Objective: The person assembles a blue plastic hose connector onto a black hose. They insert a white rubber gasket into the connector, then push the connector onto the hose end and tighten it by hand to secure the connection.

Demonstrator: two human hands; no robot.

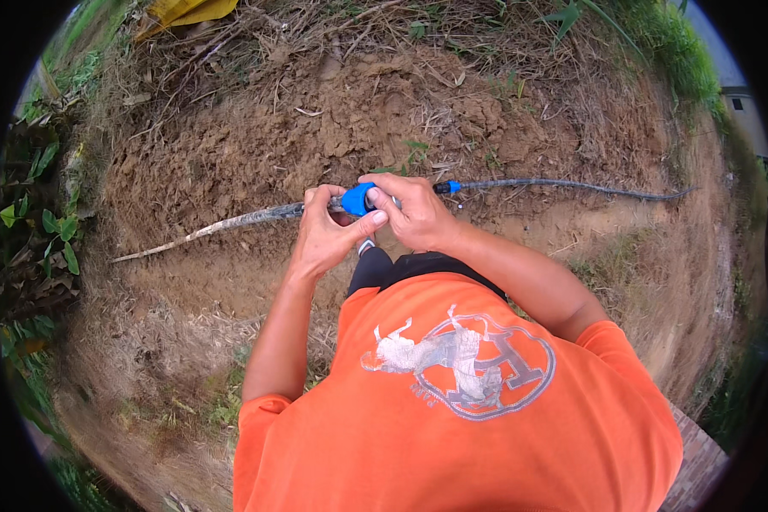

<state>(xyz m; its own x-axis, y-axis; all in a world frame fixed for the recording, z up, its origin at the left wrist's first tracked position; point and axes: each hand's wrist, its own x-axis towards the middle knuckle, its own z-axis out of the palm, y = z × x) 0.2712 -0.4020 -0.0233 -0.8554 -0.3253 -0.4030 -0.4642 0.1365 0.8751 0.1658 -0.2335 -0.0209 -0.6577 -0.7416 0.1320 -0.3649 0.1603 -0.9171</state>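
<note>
Bare brown earth (299, 128), clodded and ridged, stretches out before me, with dry stalks strewn along its far side. At the right edge I can make out a pale building (742, 115), and nearer, in the lower right corner, brick paving (695, 452). Broad-leaved green plants (60, 230) crowd the left side. On this ground stands a person in an orange T-shirt (452, 384) with a silvery animal-and-ring print, and dark trousers (386, 270) below it.

Two lengths of pipe run out sideways from the person's hands. To the left goes a mud-streaked pipe (239, 220), the thicker-looking one; to the right, a thinner dark pipe (572, 183) curves off across the soil. At the top left lies a large yellow leaf (188, 12).

Between the pipes, in front of the waist, both hands meet. The left hand (320, 237) grips around the join at the mud-streaked pipe's end, thumb reaching toward the other thumb. The right hand (422, 213) grasps a blue coupling nut (355, 200) from above, its thumb pressed near the rim. Just beyond the right hand's knuckles, a smaller blue nut (455, 186) sits on the thinner dark pipe, next to a short black fitting (441, 188).
</note>
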